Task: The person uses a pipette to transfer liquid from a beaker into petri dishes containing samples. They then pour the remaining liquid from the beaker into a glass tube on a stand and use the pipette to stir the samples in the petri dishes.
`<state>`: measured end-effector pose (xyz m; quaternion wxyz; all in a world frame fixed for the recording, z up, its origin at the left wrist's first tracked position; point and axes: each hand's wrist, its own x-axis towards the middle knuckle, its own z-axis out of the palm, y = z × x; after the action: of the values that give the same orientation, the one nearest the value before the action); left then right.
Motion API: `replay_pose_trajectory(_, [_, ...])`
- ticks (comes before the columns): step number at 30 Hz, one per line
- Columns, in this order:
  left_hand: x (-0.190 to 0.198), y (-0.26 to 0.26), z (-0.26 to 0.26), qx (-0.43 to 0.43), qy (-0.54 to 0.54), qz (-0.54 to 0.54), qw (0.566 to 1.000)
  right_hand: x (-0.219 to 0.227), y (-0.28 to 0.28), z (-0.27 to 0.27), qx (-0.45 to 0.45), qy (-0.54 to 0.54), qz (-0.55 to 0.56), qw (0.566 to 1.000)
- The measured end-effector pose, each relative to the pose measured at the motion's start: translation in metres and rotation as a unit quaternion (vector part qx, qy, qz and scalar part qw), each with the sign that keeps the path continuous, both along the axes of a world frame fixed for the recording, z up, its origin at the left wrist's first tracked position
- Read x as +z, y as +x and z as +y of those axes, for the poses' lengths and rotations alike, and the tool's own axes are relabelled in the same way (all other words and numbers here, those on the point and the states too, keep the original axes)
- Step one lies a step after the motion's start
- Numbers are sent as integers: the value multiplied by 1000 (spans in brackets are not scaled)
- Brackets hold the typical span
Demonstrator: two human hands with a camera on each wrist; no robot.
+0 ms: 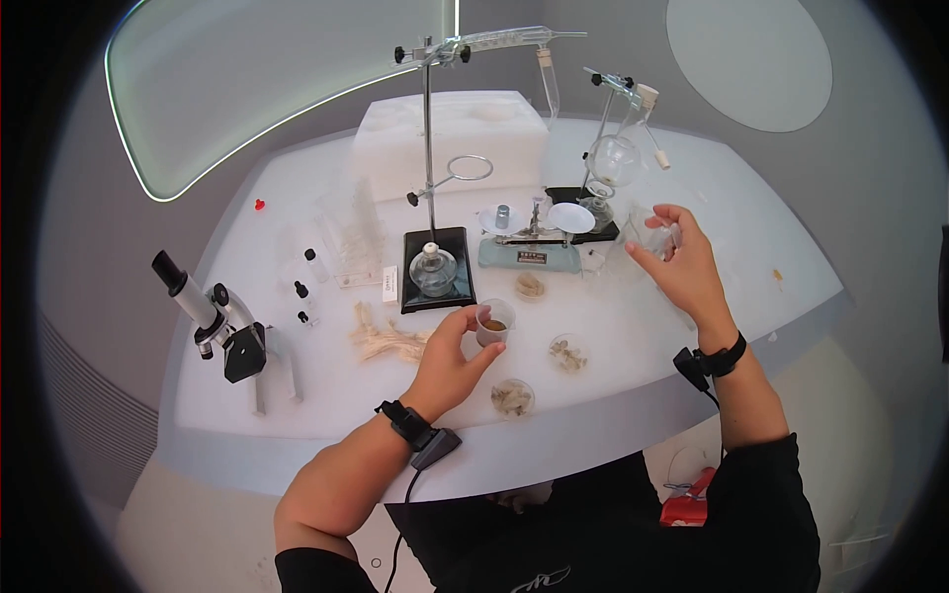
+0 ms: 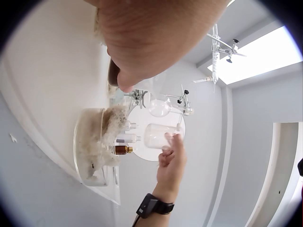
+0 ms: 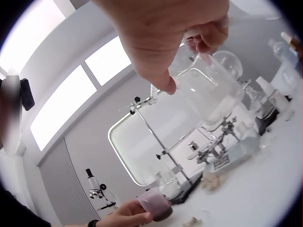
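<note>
My left hand (image 1: 451,358) grips a small clear cup (image 1: 491,334) with something brown at its bottom, above the front middle of the table. To the right, my right hand (image 1: 689,265) holds a clear glass beaker (image 3: 213,94) near its rim, thumb on one side and fingers on the other. In the right wrist view the beaker is raised and tilted, and looks see-through. Near the left hand are a dish of pale fibrous bits (image 1: 512,398) and a second such dish (image 1: 568,353). A tan fibre bundle (image 1: 388,339) lies left of the cup.
A stand with a black base (image 1: 427,296) holds a ring and, higher up, a condenser; a spirit lamp (image 1: 433,269) sits on the base. Behind the hands stand a balance (image 1: 532,255) and a clamped round flask (image 1: 615,160). A microscope (image 1: 232,331) stands left, near several small bottles.
</note>
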<state>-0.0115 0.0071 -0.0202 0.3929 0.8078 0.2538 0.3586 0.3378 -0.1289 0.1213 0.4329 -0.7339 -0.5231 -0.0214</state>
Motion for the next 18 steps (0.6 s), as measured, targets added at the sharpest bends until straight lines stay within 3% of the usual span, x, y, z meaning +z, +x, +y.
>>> replay_pose_trajectory(2, [-3,0,1,-10,12,-10,1000,14,-12,21,42,46,25,998])
replay_pose_trajectory(4, [-7,1,4,-7,14,-13,1000,23,-25,49,151,106,84,979])
replay_pose_trajectory(7, [-9,1,4,-9,9,-16,1000,37,-58,94,184,102,113,971])
replay_pose_trajectory(15, [-7,1,3,-7,26,-26,999,42,-107,216,116,127,-33,985])
replay_pose_trajectory(18, [-5,0,0,2,29,-25,999,43,-117,236,89,135,-72,984])
